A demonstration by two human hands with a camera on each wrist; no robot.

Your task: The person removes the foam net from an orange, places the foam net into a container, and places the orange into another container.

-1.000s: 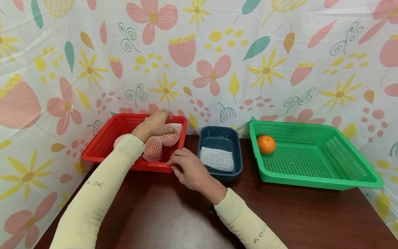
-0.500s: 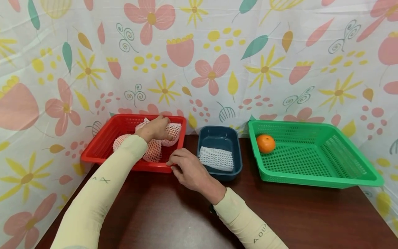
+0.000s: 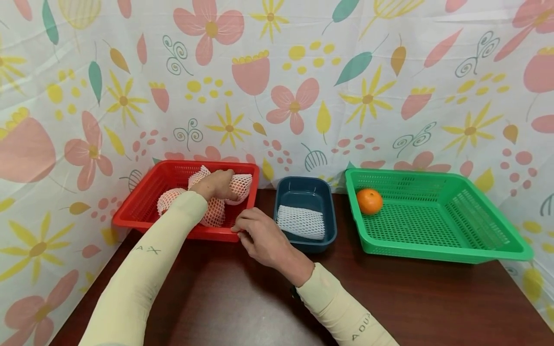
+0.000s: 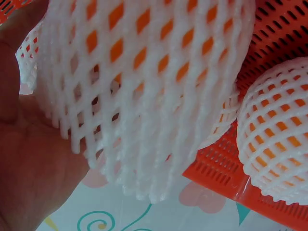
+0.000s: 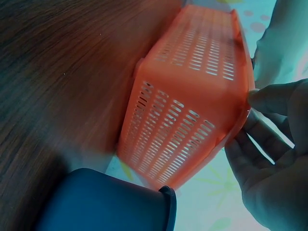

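My left hand (image 3: pixel 216 184) reaches into the red basket (image 3: pixel 132 211), its fingers bent down among several oranges in foam netting. The left wrist view shows one netted orange (image 4: pixel 144 53) up against the palm, the thumb along its side; the netting's loose end hangs past the fruit. Most fingers are hidden there. Another netted orange (image 4: pixel 276 134) lies apart on the basket floor. At the basket's near right corner, my right hand (image 3: pixel 264 238) pinches the rim between thumb and fingers, as the right wrist view shows at the red basket's side (image 5: pixel 175 106).
A dark blue tray (image 3: pixel 305 181) holding an empty white foam net (image 3: pixel 300 222) stands right of the red basket. Farther right, a green basket (image 3: pixel 441 252) holds one bare orange (image 3: pixel 369 201). All stand on a dark wooden table (image 3: pixel 242 298) before a flowered cloth (image 3: pixel 277 86).
My left hand has lowered slightly and drawn nearer among the netted oranges, its fingers more bent. The right hand stays at the basket rim.
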